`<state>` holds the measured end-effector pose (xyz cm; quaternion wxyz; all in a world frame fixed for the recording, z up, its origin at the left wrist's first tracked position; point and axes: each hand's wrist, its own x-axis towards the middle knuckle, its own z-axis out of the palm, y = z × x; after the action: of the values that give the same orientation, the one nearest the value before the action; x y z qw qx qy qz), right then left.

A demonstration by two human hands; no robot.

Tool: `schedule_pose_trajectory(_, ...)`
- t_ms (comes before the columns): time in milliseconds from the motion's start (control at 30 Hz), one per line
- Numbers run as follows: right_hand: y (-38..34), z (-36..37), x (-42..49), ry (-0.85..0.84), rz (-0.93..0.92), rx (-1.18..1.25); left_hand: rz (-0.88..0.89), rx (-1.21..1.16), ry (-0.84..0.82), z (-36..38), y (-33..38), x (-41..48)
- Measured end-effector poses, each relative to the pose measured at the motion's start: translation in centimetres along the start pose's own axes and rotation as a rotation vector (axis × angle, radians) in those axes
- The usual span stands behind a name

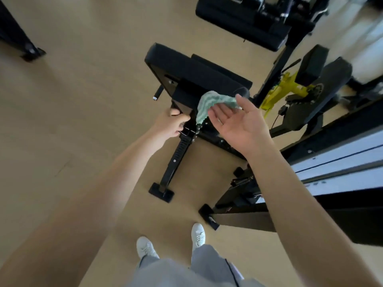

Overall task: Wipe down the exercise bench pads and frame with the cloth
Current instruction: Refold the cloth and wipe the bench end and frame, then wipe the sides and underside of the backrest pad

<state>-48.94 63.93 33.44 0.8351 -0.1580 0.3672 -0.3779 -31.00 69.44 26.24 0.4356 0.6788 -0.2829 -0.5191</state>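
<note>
Left arm extended forward and down. The left hand [173, 123] is clenched around the frame [176, 158] of the bench [192, 79], at the joint where the raised pad meets the slotted rail.

Right arm extended forward, forearm rotated so the palm faces up and toward the camera. The right hand [238, 121] is spread, fingers loose. The cloth [209, 104], green with pale wavy stripes, lies over its fingertips and drapes down against the pad's near end, just right of the left hand. Whether any finger pinches the cloth cannot be told; the visible fingers are released.

The bench pad is tilted up, its underside and mounting plate facing the camera. The bench's long axis runs from the near foot [161, 192] away from the person, angled slightly right. A short handle [158, 93] projects from the bench's left side.

Clearance: left of the bench, the floor [83, 100] is open up to a dark machine foot [31, 52] well apart at far left. Right of the bench, a yellow-framed machine [290, 85] stands near and a long black-and-white machine [331, 162] runs alongside, leaving a narrow gap. Beyond the bench sits another black pad [242, 23]. The person's white shoes [198, 235] stand short of the near foot.
</note>
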Motion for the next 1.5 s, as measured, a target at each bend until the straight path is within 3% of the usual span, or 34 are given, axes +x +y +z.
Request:
schedule_pose_trajectory(133,1.9,0.5,-2.8,-0.128,-0.004,-0.275,-0.119,-0.119,-0.201,-1.4,-2.5,-3.9)
schedule_pose_trajectory(233,4.3,1.0,-4.8,-0.262,0.039,-0.471,-0.197,-0.424,-0.313,-1.6,-4.0,-6.4)
schedule_pose_trajectory(300,6.2,1.0,-5.3,-0.251,0.038,-0.616,-0.228,-0.694,-0.353,-2.0,-4.4,-8.0)
schedule_pose_trajectory(367,7.9,0.7,-5.0,-0.160,-0.032,-0.763,-0.244,-0.811,-0.317,-2.6,-4.6,-9.2)
schedule_pose_trajectory(433,8.9,0.4,-4.0,-0.063,-0.130,-0.871,-0.225,-0.777,-0.262,-3.7,-4.4,-9.0)
schedule_pose_trajectory(600,9.0,1.3,-0.4,0.070,-0.215,-0.891,-0.176,-0.710,0.080,-6.9,-0.9,-6.1)
schedule_pose_trajectory(733,8.4,4.3,4.4,0.205,-0.216,-0.723,-0.175,-0.566,0.238,-9.2,4.0,-1.8)
schedule_pose_trajectory(833,7.4,6.6,8.4,0.326,-0.019,-0.280,-0.225,-0.603,0.273,-10.4,6.7,2.2)
schedule_pose_trajectory(900,6.7,7.9,9.7,0.322,0.108,-0.019,-0.255,-0.602,0.287,-10.0,7.8,4.2)
schedule_pose_trajectory(1033,5.0,8.4,9.0,0.257,0.190,0.157,-0.264,-0.701,0.335,-8.8,8.9,6.7)
schedule_pose_trajectory(1200,3.3,5.9,7.2,0.274,0.181,0.402,-0.169,-0.891,0.152,-4.4,10.9,3.9)
schedule_pose_trajectory(1500,0.0,-1.9,3.3,0.365,0.031,0.415,-0.256,-1.009,-0.114,2.8,10.1,-1.5)
